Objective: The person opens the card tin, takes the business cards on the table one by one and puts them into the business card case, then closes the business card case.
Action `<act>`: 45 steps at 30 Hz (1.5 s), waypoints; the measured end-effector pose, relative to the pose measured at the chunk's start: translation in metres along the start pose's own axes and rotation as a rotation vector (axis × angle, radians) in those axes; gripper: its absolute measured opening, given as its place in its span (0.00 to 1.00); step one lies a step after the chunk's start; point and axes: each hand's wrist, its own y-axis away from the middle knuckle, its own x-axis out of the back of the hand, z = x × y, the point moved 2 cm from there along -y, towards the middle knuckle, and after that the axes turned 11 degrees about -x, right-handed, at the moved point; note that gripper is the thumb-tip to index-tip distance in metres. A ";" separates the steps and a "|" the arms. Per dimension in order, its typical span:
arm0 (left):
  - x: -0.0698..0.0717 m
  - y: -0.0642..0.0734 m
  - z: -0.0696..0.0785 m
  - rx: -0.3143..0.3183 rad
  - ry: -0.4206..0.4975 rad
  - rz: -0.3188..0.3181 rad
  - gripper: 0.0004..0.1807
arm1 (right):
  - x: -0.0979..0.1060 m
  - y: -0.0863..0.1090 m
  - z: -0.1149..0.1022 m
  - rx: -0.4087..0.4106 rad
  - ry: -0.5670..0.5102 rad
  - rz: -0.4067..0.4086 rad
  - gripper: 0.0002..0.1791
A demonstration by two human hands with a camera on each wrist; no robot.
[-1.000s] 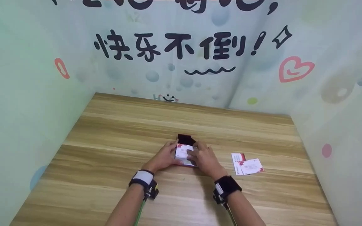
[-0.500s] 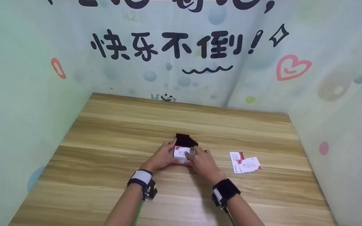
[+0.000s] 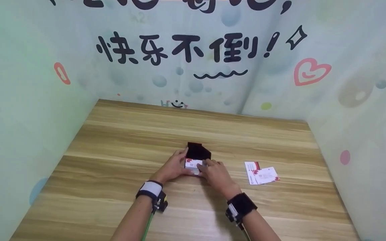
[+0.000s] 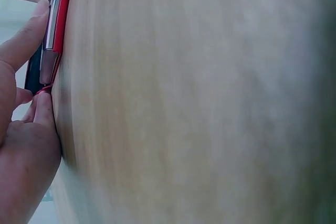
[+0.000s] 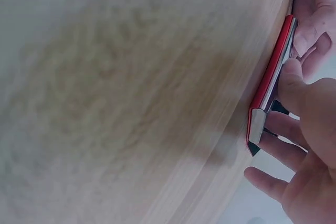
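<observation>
In the head view, a business card case [image 3: 198, 151] lies with its dark flap folded back, away from the person. The wrist views show its red cover [image 5: 274, 66] and metal rim [image 4: 51, 38]. A white business card [image 3: 193, 163] with red flowers lies in the metal part. My left hand [image 3: 171, 168] grips the case at its left side, thumb along the near edge. From the right, my right hand [image 3: 218, 172] holds the case, thumb at the near edge, some fingers at its side. One right fingertip rests on the card.
Two overlapping business cards, a white one with red flowers [image 3: 269, 175] and one with a red corner [image 3: 251, 179], lie on the wooden table [image 3: 129, 130] right of the hands. Printed cloth walls [image 3: 166, 87] enclose the table at the back and sides.
The card in the case has slid toward the person, baring more of the dark flap behind it. My right fingers have moved nearer with it; my left hand keeps its hold.
</observation>
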 end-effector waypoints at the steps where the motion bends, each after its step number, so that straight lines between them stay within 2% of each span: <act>1: 0.000 0.001 0.000 0.000 0.005 0.003 0.57 | 0.000 0.000 -0.001 0.005 0.005 0.006 0.18; 8: 0.000 0.000 -0.001 -0.021 -0.004 -0.006 0.57 | 0.001 0.003 -0.011 0.013 0.107 0.087 0.11; 12: -0.001 -0.001 -0.001 -0.027 0.004 0.000 0.58 | 0.001 0.004 -0.015 -0.016 0.149 0.089 0.15; 15: -0.002 -0.002 0.000 -0.018 0.009 -0.003 0.58 | 0.001 0.005 -0.013 -0.021 0.115 0.074 0.15; 20: -0.003 -0.003 0.002 -0.011 0.005 -0.011 0.58 | 0.003 0.008 -0.004 -0.019 -0.048 0.080 0.09; 23: -0.002 -0.003 0.002 -0.013 0.026 -0.014 0.57 | 0.006 0.011 0.006 -0.041 -0.123 0.075 0.18; 30: 0.001 -0.001 0.003 -0.020 0.033 0.000 0.57 | 0.016 0.022 0.035 -0.065 -0.174 0.028 0.39; 36: -0.001 0.000 0.000 -0.017 0.033 -0.003 0.57 | 0.022 0.029 0.063 -0.070 -0.113 0.048 0.46; 41: -0.002 -0.001 -0.001 -0.010 0.030 0.006 0.57 | 0.029 0.040 0.093 -0.112 0.054 0.097 0.46; 45: -0.001 -0.001 -0.001 -0.010 0.015 0.011 0.56 | 0.036 0.051 0.114 -0.156 0.139 0.067 0.50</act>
